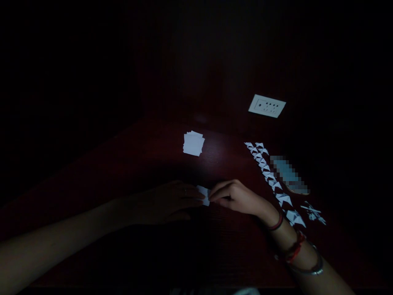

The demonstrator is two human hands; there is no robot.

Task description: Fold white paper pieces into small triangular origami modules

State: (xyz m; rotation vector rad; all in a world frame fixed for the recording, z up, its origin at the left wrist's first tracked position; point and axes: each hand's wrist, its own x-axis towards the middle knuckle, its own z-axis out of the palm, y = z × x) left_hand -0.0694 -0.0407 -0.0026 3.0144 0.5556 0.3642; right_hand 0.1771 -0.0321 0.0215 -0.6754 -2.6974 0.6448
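A small white sheet of paper (203, 195) lies on the dark red table between my hands. My left hand (176, 200), deep in shadow and wearing a ring, is stretched out flat with its fingertips over the paper's left part. At the right edge, the fingers of my right hand (231, 196) are pinched together on the paper. How far the sheet is folded is hidden by the fingers. Beyond my hands sits an uneven stack of square white papers (193, 144).
Several folded paper pieces (270, 180) run in a slanting row on the right. Beside them lie a blurred-out oblong object (288, 174) and some thin white scraps (313, 212). A white socket plate (267, 105) is behind. Most surroundings are too dark to make out.
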